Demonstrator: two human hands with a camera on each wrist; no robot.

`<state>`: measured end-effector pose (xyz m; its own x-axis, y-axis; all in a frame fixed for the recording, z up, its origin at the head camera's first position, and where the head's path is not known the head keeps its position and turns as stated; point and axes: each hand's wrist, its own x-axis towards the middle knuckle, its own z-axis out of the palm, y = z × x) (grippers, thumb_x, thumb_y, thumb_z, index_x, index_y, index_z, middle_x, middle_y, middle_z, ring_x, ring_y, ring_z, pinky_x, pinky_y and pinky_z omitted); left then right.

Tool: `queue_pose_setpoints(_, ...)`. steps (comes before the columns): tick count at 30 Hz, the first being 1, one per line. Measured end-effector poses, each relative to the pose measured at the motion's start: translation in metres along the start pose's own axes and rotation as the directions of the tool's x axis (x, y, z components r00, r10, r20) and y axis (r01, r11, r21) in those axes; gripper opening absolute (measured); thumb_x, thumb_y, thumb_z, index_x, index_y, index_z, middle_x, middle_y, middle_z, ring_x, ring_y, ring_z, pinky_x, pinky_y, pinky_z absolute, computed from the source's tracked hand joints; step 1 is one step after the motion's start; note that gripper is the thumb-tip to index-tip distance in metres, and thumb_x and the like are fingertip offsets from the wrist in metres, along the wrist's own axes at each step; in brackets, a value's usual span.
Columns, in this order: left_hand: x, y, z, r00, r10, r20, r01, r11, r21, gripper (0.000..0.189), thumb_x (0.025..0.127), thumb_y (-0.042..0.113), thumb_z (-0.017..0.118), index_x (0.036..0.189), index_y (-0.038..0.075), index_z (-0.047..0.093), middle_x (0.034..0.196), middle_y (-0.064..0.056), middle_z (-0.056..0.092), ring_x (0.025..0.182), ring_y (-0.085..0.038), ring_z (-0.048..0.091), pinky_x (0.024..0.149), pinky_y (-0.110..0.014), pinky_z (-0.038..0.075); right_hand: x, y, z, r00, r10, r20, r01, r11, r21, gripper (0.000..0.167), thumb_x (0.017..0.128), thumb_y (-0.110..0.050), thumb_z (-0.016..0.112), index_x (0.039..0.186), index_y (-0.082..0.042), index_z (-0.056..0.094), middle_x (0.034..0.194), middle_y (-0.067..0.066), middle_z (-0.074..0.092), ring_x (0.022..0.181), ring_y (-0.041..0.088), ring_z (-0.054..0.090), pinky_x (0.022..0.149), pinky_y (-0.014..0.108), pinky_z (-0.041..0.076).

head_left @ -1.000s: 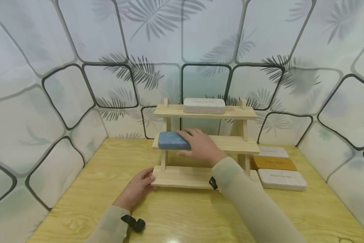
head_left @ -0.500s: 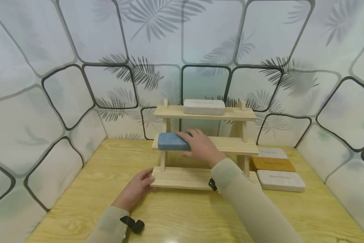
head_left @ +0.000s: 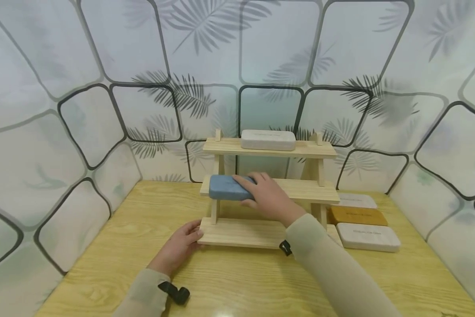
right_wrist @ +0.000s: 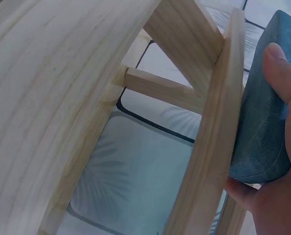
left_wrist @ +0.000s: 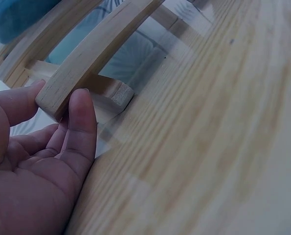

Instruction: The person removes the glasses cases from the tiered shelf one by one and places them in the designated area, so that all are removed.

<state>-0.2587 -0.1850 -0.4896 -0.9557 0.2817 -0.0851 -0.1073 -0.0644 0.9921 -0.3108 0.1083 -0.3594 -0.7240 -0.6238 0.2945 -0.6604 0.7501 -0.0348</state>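
The person's right hand [head_left: 267, 196] is holding a blue case [head_left: 226, 187] by its right end, its grip pinching the case with one finger reaching over the upper side and the thumb lying lower down. The blue case is sitting at the left end of the middle shelf [head_left: 305, 190] of a wooden stand [head_left: 319, 171], its front side overhanging the shelf's front edge; how much of its underside is resting on the wood is hidden. The left hand [head_left: 178, 246] is gripping the left end of the bottom shelf [head_left: 241, 232], its grip pinching the board between thumb and fingers, as the left wrist view is showing. On the top shelf [head_left: 225, 145] a white case [head_left: 268, 140] is lying flat near the middle. The stand is standing on a wood-grained worktop [head_left: 229, 281], and just beside its right side three more cases are lying in a row from back to front: a pale case [head_left: 356, 200], an orange-brown case [head_left: 358, 216] and a front white case [head_left: 367, 237], with small dark lettering showing on their tops. Behind everything, a leaf-patterned backdrop [head_left: 205, 39] is surrounding the worktop.
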Motion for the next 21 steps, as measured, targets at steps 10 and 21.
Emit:
queue_pose_setpoints(10, -0.002, 0.002, 0.002, 1.000, -0.004, 0.001, 0.004, 1.000, 0.002, 0.057, 0.107, 0.015, 0.052, 0.155, -0.004, 0.028, 0.145, -0.027, 0.044, 0.121, -0.031, 0.056, 0.091, -0.038, 0.054, -0.030, 0.011, -0.011, 0.997, -0.028, -0.070, 0.030, 0.999, 0.024, 0.072, 0.100, -0.043, 0.064, 0.162, -0.031, 0.028, 0.147, 0.018, 0.044, 0.131, 0.038, 0.042, 0.108, 0.055, 0.038)
queue_pose_setpoints(21, -0.002, 0.002, 0.004, 0.999, -0.005, -0.031, 0.006, 1.000, 0.023, 0.055, 0.107, 0.015, 0.053, 0.154, -0.005, 0.031, 0.146, -0.027, 0.045, 0.121, -0.032, 0.055, 0.092, -0.038, 0.054, -0.075, 0.032, -0.019, 0.994, -0.032, -0.101, 0.036, 0.999, 0.037, 0.075, 0.099, -0.040, 0.066, 0.162, -0.031, 0.027, 0.151, 0.015, 0.039, 0.134, 0.035, 0.039, 0.107, 0.057, 0.037)
